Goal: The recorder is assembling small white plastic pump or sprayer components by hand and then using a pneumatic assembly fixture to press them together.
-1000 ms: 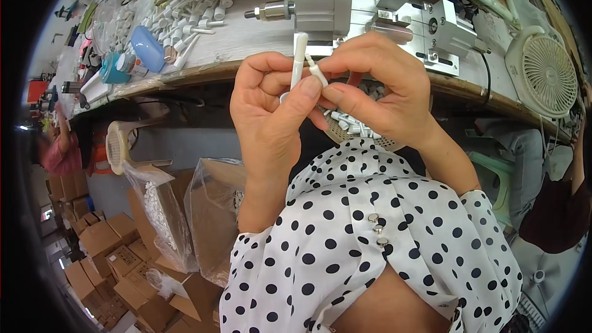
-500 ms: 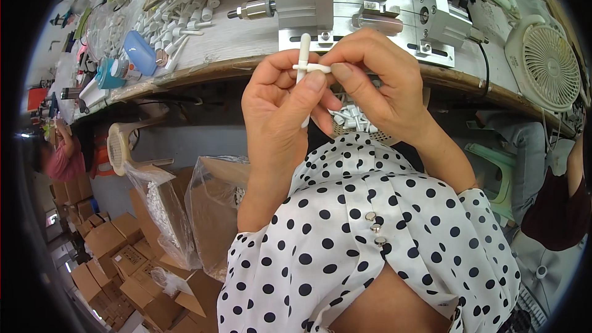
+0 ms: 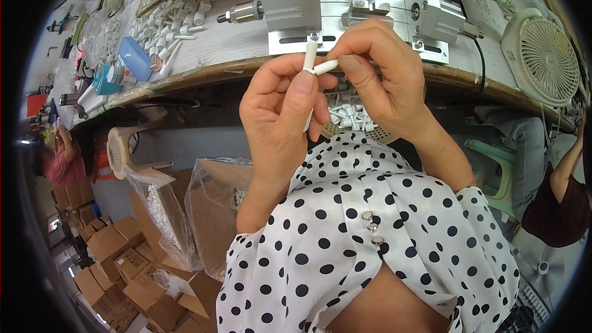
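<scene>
My left hand point(image 3: 274, 102) is closed on a white plastic rod point(image 3: 311, 55), held nearly upright between thumb and fingers. Its upper end stands above the thumb, and the lower part runs down behind it. In a pinch of thumb and forefinger, my right hand point(image 3: 385, 74) grips a small white plastic peg point(image 3: 327, 66) with a rounded end. The peg slants against the rod's side near my left thumb tip; whether the two are joined I cannot tell. Below my hands, a perforated basket point(image 3: 383, 137) holds several white plastic parts point(image 3: 351, 116).
Beyond my hands, an aluminium clamping fixture point(image 3: 293, 15) stands on the workbench point(image 3: 237, 46). Loose white parts point(image 3: 179, 21) are heaped at its left, near a blue plastic piece point(image 3: 135, 59). A fan point(image 3: 542, 55) stands right. Cardboard boxes point(image 3: 129, 262) fill the lower left.
The peg has turned from lying level across the rod to slanting up toward my right fingers. The rod leans slightly more to the right. Both hands stay close together.
</scene>
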A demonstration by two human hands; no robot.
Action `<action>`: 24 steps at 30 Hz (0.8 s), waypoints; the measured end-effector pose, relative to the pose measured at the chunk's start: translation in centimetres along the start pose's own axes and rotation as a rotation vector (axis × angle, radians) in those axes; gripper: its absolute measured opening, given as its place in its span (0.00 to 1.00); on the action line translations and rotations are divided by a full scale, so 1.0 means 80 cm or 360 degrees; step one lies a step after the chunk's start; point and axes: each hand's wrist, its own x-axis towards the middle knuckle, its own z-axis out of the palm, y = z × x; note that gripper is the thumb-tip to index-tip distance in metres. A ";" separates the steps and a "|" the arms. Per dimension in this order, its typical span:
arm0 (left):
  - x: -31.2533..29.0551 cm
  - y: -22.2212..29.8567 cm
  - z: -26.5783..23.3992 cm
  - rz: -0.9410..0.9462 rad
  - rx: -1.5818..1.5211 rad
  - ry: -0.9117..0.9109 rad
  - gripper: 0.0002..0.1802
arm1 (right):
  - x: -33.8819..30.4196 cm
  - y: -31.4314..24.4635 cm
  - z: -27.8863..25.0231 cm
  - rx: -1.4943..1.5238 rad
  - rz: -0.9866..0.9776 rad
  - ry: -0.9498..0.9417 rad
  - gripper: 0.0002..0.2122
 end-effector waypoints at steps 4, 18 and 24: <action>0.001 0.001 0.001 -0.0054 -0.0278 -0.0055 0.12 | 0.005 -0.004 0.001 0.0112 0.0013 -0.0002 0.02; 0.001 0.004 -0.004 -0.0301 -0.0499 -0.0094 0.14 | 0.010 -0.010 0.009 0.0500 0.0575 -0.0115 0.06; 0.003 0.009 -0.005 -0.0458 -0.0691 -0.0135 0.14 | 0.017 -0.018 0.005 0.0784 0.0928 -0.0147 0.07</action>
